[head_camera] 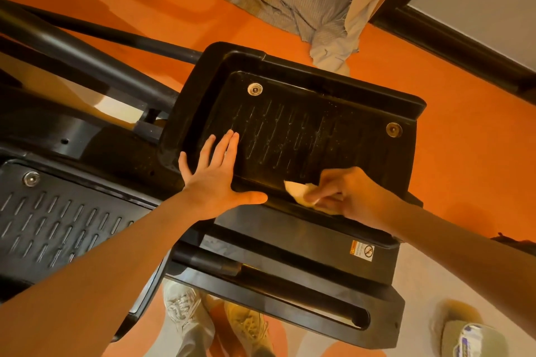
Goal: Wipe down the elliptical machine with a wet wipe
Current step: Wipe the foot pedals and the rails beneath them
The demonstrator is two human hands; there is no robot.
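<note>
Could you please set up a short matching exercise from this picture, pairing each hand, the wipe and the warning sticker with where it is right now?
Column one:
1. left hand
2. right hand
3. wet wipe
4. warning sticker

Column two:
A. pinched in the fingers at the pedal's near edge
B. on the black bar below the pedal
C. pressed flat on the pedal, fingers straight
D. holding the wipe against the pedal's near rim

Pairs: 1-C, 2-D, 3-A, 4-B
</note>
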